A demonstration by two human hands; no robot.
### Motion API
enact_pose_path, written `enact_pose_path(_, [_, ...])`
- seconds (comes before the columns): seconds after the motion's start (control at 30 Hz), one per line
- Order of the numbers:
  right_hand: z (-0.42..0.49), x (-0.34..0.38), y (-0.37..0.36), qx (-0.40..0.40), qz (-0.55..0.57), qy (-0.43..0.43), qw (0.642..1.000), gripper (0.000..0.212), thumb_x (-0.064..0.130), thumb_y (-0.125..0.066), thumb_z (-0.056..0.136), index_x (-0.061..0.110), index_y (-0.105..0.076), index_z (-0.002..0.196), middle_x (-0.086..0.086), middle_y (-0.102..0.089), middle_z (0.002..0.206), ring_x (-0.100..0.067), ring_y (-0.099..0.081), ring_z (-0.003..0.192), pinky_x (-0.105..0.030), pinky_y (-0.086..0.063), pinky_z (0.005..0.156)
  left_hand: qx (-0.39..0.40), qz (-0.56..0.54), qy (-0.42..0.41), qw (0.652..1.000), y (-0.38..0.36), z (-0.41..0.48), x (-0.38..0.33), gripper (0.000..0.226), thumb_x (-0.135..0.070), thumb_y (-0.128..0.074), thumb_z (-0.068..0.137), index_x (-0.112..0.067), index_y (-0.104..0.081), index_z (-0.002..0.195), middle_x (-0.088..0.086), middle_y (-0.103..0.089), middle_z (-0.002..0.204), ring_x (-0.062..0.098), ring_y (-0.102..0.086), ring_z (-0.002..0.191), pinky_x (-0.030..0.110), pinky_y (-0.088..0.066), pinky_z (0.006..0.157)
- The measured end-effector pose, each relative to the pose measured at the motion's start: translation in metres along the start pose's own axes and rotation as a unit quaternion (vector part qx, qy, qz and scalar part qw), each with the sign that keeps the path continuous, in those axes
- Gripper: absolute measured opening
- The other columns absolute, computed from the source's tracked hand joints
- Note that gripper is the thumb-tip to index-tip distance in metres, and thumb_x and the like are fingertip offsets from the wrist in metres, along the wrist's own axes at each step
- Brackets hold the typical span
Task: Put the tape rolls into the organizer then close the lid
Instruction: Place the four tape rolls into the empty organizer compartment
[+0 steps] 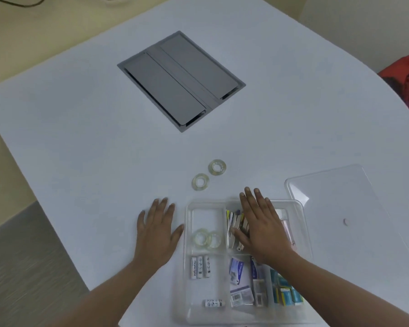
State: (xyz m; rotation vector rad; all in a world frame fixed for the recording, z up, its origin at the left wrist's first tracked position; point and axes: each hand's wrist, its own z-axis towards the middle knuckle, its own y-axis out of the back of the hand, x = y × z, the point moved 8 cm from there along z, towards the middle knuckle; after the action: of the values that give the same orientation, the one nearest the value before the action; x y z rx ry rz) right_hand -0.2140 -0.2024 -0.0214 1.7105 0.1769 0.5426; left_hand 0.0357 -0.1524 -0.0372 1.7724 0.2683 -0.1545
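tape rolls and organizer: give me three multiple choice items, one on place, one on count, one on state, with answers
1. Where does the clear lid lie?
A. on the table, right of the organizer
B. shut on the organizer
C. under the left hand

2. How many tape rolls still sit on the table outside the organizer?
A. none
B. two
C. four

3. What is the left hand doing?
A. pinching a tape roll
B. lifting the lid
C. resting flat and open on the table

Answers:
1 A, the lid lies off, beside the organizer's right edge.
2 B, one tape roll and a second lie beyond the organizer; two more are already inside.
3 C, its fingers are spread and hold nothing.
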Motion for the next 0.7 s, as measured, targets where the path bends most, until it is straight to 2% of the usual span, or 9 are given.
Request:
enact_pose_path(0.07, [0.0, -0.001, -0.001, -0.008, 0.015, -0.004, 1.0, 0.079, 0.06, -0.035, 0.094, 0.017, -0.008, 0.154, -0.004, -0.006, 0.163, -0.02, 0.003, 0.15, -0.041, -0.004, 0.12, -0.029, -0.046, -0.01, 0.998, 0.017, 0.03, -0.007, 0.057, -0.049, -0.03, 0.093, -0.015, -0.05, 0.133, 0.006, -0.046, 0.146, 0.025, -0.038, 0.138, 0.047, -0.029, 0.11])
enact_pose_path(0.13, [0.0, -0.002, -0.002, -0.014, 0.023, -0.003, 1.0, 0.078, 0.059, -0.037, 0.094, 0.017, -0.009, 0.154, -0.003, -0.008, 0.163, -0.02, 0.001, 0.15, -0.04, -0.005, 0.12, -0.037, -0.115, 0.005, 0.993, 0.029, 0.06, -0.015, 0.045, -0.043, -0.042, 0.094, -0.013, -0.058, 0.124, 0.007, -0.058, 0.133, 0.027, -0.054, 0.123, 0.041, -0.04, 0.101])
enact_pose_path(0.23, [0.0, -0.004, -0.003, -0.014, 0.021, -0.003, 1.0, 0.078, 0.057, -0.038, 0.094, 0.017, -0.011, 0.154, -0.002, -0.01, 0.163, -0.02, 0.0, 0.15, -0.04, -0.004, 0.12, 0.009, -0.19, 0.048, 0.981, 0.029, 0.101, -0.022, 0.039, -0.04, -0.055, 0.092, -0.015, -0.059, 0.122, 0.005, -0.062, 0.125, 0.025, -0.059, 0.113, 0.04, -0.047, 0.094])
enact_pose_path(0.33, [0.0, -0.005, -0.004, -0.017, 0.024, -0.003, 1.0, 0.077, 0.055, -0.039, 0.094, 0.018, -0.009, 0.154, -0.001, -0.009, 0.163, -0.019, 0.0, 0.15, -0.039, -0.003, 0.121, 0.064, -0.149, 0.044, 0.986, 0.021, 0.127, -0.037, 0.056, -0.055, -0.063, 0.08, -0.02, -0.056, 0.123, 0.001, -0.06, 0.123, 0.022, -0.057, 0.112, 0.039, -0.048, 0.09])
enact_pose_path(0.43, [0.001, -0.005, -0.004, -0.019, 0.031, -0.003, 0.999, 0.077, 0.054, -0.04, 0.094, 0.018, -0.008, 0.154, 0.0, -0.007, 0.163, -0.018, 0.0, 0.149, -0.038, -0.002, 0.12, 0.069, -0.095, 0.035, 0.992, 0.017, 0.137, -0.046, 0.065, -0.057, -0.071, 0.07, -0.023, -0.056, 0.123, 0.0, -0.058, 0.122, 0.022, -0.057, 0.11, 0.037, -0.048, 0.084])
enact_pose_path(0.57, [0.0, -0.005, -0.004, -0.023, 0.037, -0.002, 0.999, 0.075, 0.053, -0.039, 0.095, 0.018, -0.01, 0.154, 0.0, -0.007, 0.163, -0.017, -0.001, 0.149, -0.039, -0.004, 0.121, 0.066, -0.047, 0.041, 0.996, 0.017, 0.14, -0.051, 0.052, -0.048, -0.071, 0.073, -0.023, -0.059, 0.117, 0.001, -0.059, 0.118, 0.025, -0.059, 0.104, 0.035, -0.048, 0.077])
enact_pose_path(0.7, [0.001, -0.005, -0.005, -0.025, 0.038, -0.001, 0.999, 0.075, 0.052, -0.04, 0.095, 0.018, -0.01, 0.154, 0.0, -0.008, 0.163, -0.017, -0.002, 0.149, -0.04, -0.006, 0.12, 0.023, -0.114, 0.052, 0.992, 0.039, 0.129, -0.054, 0.037, -0.045, -0.067, 0.066, -0.027, -0.062, 0.098, -0.006, -0.062, 0.097, 0.02, -0.061, 0.087, 0.031, -0.045, 0.067])
